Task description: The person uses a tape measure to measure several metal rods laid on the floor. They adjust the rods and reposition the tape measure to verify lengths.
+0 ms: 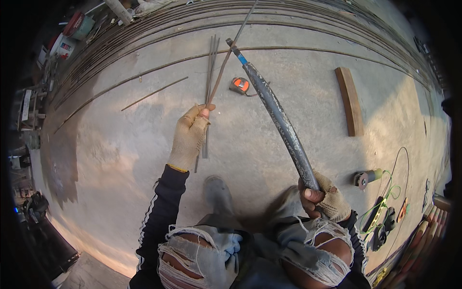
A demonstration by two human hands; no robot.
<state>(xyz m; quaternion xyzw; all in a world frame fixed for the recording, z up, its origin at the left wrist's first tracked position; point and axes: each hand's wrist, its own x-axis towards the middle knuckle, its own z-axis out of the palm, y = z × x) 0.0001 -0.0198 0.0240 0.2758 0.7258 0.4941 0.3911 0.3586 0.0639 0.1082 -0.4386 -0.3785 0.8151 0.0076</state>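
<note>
My left hand (188,137), in a tan fingerless knit glove, pinches the lower end of a thin steel rebar rod (222,67) that runs up toward the far edge. Next to its fingers, several thin cut rods (212,65) lie in a bunch, partly hidden by the hand. My right hand (323,196), gloved alike, wraps round the near end of a long dark pipe-handled bar bender (279,115). The bender's blue-banded slotted head meets the rod; I cannot tell whether the rod sits in the slot. An orange and black tape measure (239,85) lies nearby on the floor.
Long rebar rods (192,57) stretch across the far floor. A short rod (154,93) lies at left, a wooden block (350,101) at right. Farther right are an angle grinder (365,178) and a green cord (391,192). Buckets (78,26) stand far left.
</note>
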